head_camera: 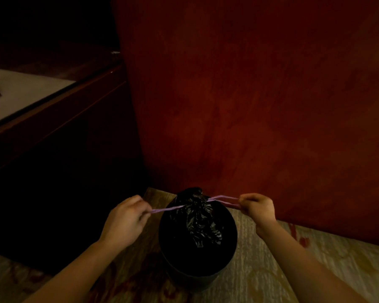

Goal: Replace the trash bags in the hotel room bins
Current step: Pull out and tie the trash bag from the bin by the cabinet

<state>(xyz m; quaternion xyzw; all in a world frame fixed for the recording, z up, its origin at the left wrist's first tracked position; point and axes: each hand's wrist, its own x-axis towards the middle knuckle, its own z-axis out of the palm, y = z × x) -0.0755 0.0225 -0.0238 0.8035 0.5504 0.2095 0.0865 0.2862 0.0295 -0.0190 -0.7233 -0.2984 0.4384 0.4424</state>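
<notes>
Both hands pulling a bag's drawstring taut over a bin.

Head view: the round dark waste bin (197,259) stands on patterned beige carpet (271,270) near a dark red wall (249,95), beside a dark wooden cabinet (53,138). A crinkled black plastic trash bag (197,217) sits gathered inside it. The left hand (124,219) and right hand (257,207), held apart on either side, each pinch an end of the pale purple drawstring (169,208).

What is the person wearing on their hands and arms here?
No gloves on the left hand or right hand. Both forearms are uncovered to the frame edge: no sleeves, watch or bracelet visible. The dim light could hide a thin ring.
</notes>
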